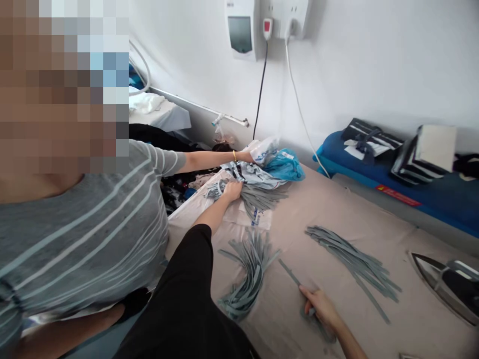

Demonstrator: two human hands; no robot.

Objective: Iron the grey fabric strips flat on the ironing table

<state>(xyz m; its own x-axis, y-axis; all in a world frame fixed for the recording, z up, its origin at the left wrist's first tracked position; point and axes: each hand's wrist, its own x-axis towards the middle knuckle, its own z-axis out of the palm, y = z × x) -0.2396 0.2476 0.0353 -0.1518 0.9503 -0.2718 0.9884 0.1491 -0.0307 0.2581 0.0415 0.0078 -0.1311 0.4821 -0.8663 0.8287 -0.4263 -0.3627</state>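
Note:
My left hand [232,190], at the end of a black sleeve, is closed on a bundle of grey fabric strips [264,195] at the far side of the table. A printed clear plastic bag [265,219] lies partly under that bundle. My right hand [318,306] pinches a single grey fabric strip [290,271] near the front, its far end pointing away to the left. Between my hands a second bundle of strips [251,279] lies curved on the cloth. A third bundle [352,264] lies to the right of my right hand.
A co-worker in a striped grey shirt [112,234] stands at left, one hand [245,156] at plastic bags beside a blue bag [288,165]. An iron [445,286] rests at right on the cloth-covered table [299,209]. Folded dark garments [422,154] lie on a blue board [337,149].

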